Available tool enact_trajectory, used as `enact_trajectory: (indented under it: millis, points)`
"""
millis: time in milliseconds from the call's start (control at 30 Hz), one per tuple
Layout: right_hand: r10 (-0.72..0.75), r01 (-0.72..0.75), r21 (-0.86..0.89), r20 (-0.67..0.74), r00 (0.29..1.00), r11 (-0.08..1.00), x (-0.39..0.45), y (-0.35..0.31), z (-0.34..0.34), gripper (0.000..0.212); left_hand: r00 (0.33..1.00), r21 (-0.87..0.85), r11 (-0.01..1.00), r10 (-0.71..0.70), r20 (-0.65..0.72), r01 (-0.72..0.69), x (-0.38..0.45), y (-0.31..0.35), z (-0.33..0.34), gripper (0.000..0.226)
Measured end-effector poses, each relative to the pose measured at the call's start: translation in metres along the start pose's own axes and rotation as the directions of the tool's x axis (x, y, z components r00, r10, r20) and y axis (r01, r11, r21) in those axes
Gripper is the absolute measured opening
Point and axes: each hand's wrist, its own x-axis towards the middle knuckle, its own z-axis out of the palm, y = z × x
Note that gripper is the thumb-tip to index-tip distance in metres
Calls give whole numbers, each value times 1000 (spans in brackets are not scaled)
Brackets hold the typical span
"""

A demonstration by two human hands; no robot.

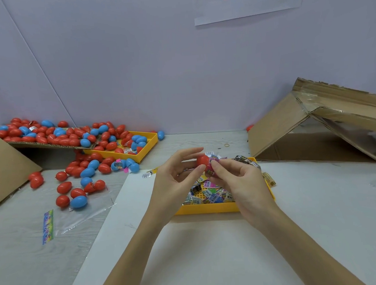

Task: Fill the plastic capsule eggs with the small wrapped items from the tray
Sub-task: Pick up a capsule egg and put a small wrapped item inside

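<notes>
Red capsule egg (202, 160) sat held above the near yellow tray (206, 209), at the centre of the view, caught between both bare hands of a person whose forearms reached in from the bottom edge. The left hand (174, 179) pinched the egg's rounded left end between thumb and forefinger, with the other fingers lifted and loosely fanned above it. The right hand (236, 179) curled its fingers round the egg's right side, where a pink wrapped item (213, 162) showed at the opening, pressed there by the thumb and forefinger; whether the egg was one half or two halves partly joined could not be told.

Below the hands, the tray held a loose heap of small wrapped items (208, 193) printed with barcodes and bright colours, and a few spilled over its right rim. The tray rested on a white sheet (212, 252) that covered the near part of a pale table (23, 254).

To the left, many red and blue eggs (77, 170) lay scattered on the table, more of them piled on a cardboard flap (49, 144) and in a second yellow tray (147, 148) farther back. A clear plastic bag with a colourful header strip (48, 226) lay flat near the left edge. On the right stood an open cardboard box (315, 129) tipped on its side. A white paper with a red block (247, 0) was fixed to the wall above.
</notes>
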Motion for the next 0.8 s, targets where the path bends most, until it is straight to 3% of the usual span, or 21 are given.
enact_trajectory:
  millis: [167, 400, 567, 800]
  points:
    - [180, -205, 202, 134, 974, 958, -1, -7, -2, 27, 990, 162, 976, 140, 29, -143, 1, -1, -1, 45]
    - [442, -524, 251, 318, 839, 814, -2, -21, -4, 24, 973, 278, 933, 232, 13, -226, 2, -4, -7, 44]
    - [504, -631, 334, 396, 768, 700, -3, -22, -5, 23, 946, 394, 866, 324, 22, -306, 2, -5, -1, 42]
    - [511, -653, 373, 414, 753, 659, -2, -19, -5, 21, 960, 365, 891, 277, 31, -269, 1, -7, 4, 33]
